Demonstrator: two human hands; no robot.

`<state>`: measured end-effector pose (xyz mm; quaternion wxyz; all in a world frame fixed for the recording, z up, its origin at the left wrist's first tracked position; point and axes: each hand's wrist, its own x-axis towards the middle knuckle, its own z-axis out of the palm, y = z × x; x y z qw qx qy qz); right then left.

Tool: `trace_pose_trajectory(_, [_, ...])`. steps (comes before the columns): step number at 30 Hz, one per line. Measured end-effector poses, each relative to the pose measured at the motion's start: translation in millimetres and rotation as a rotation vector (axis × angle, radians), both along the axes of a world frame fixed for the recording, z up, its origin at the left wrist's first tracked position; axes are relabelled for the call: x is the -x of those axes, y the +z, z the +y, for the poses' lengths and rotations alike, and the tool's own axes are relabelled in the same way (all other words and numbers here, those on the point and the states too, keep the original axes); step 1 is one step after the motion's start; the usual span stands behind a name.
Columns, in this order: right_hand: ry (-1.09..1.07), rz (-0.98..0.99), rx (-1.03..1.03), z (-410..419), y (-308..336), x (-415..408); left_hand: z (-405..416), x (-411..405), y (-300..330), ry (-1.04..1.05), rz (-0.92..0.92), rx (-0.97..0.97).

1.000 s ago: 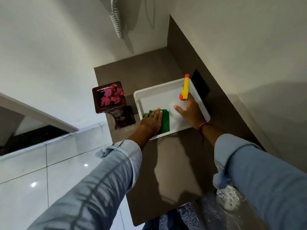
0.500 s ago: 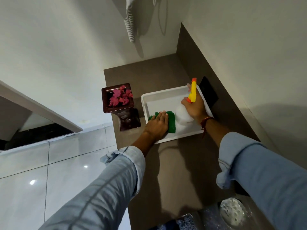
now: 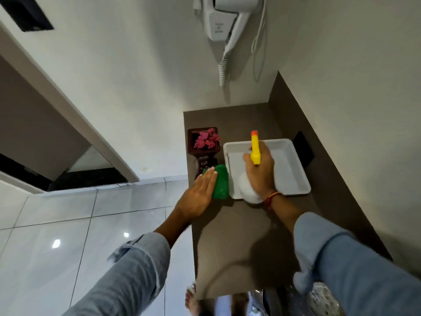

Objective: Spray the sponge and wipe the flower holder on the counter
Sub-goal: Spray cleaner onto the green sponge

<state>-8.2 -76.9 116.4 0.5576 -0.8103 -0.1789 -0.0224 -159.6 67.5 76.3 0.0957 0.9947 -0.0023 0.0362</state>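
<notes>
A dark brown flower holder (image 3: 203, 151) with pink flowers stands at the counter's left edge. Just in front of it, left of the tray, my left hand (image 3: 198, 192) holds a green sponge (image 3: 221, 184), fingers laid flat over it. Whether the sponge rests on the counter is unclear. Above the tray's near left part, my right hand (image 3: 262, 172) grips a white spray bottle (image 3: 248, 190) with a yellow and orange trigger head, nozzle pointing away from me.
A white rectangular tray (image 3: 289, 169) lies on the brown counter (image 3: 239, 236) against the right wall. A black panel (image 3: 304, 149) sits on the backsplash. A hair dryer (image 3: 224, 21) hangs on the far wall. Tiled floor lies to the left; a sink drain (image 3: 323, 297) is at bottom right.
My left hand has carried the sponge out of the tray, leftward toward the flower holder. My right hand with the bottle has shifted toward the tray's left part. The camera has tilted up.
</notes>
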Motion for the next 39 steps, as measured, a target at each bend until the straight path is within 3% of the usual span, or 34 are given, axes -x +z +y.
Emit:
trace_pose_trajectory(8, [0.073, 0.216, 0.076, 40.8, -31.4, 117.0, 44.1, 69.9, 10.7, 0.245, 0.078, -0.095])
trace_pose_trajectory(26, [0.087, 0.233, 0.359, 29.6, -56.9, 137.0, 44.4, 81.2, 15.1, 0.277, 0.105, -0.115])
trace_pose_trajectory(32, [-0.012, 0.213, 0.172, 12.5, -38.9, 105.6, 52.0, 72.5, 20.3, 0.300, 0.071, -0.106])
trace_pose_trajectory(39, [-0.154, 0.007, 0.003, -7.1, -9.8, 4.0, 56.3, 48.6, 36.2, 0.256, -0.025, -0.103])
